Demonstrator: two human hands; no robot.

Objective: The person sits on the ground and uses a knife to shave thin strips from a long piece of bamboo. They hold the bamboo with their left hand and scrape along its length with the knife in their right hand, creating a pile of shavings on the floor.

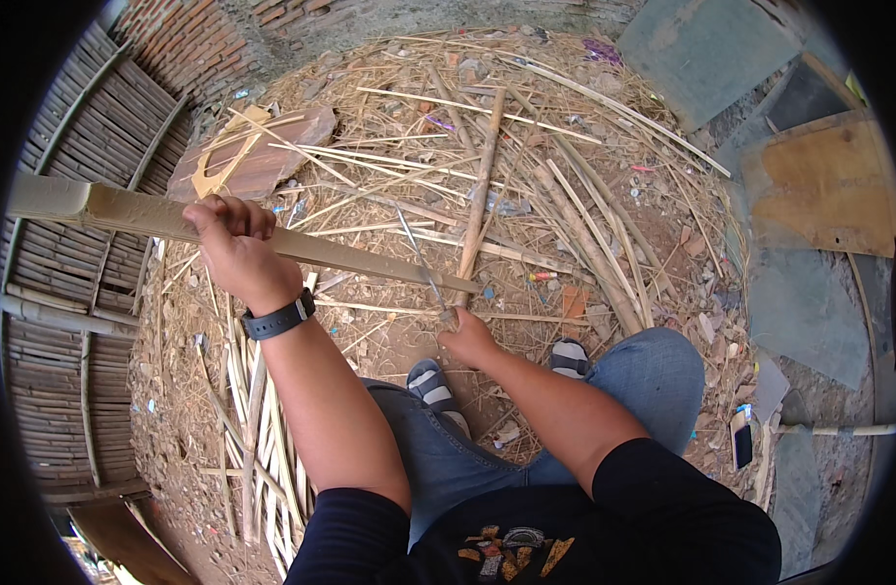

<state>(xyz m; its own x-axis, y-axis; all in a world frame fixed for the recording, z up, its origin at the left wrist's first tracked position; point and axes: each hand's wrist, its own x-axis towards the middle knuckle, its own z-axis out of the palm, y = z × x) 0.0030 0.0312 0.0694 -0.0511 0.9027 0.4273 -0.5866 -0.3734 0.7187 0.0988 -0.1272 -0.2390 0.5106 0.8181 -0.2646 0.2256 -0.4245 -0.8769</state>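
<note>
A long split length of bamboo [355,257] slants across in front of me, from the far left down to the middle. My left hand [237,239] is closed around it from above, and a dark watch sits on that wrist. Low in the middle, my right hand [470,339] grips a knife [418,249] with a long, narrow blade. The blade points up and to the left and crosses the bamboo near its right end. Whether it cuts into the bamboo or only lies against it, I cannot tell. Most of the knife's handle is hidden in my fingers.
Bamboo strips [262,429] lie in a heap at my left. A round pole [484,190] and several strips cover the littered ground ahead. A bamboo slat wall [62,253] stands left, grey sheets [804,312] at the right. A phone [741,439] lies right of my knee.
</note>
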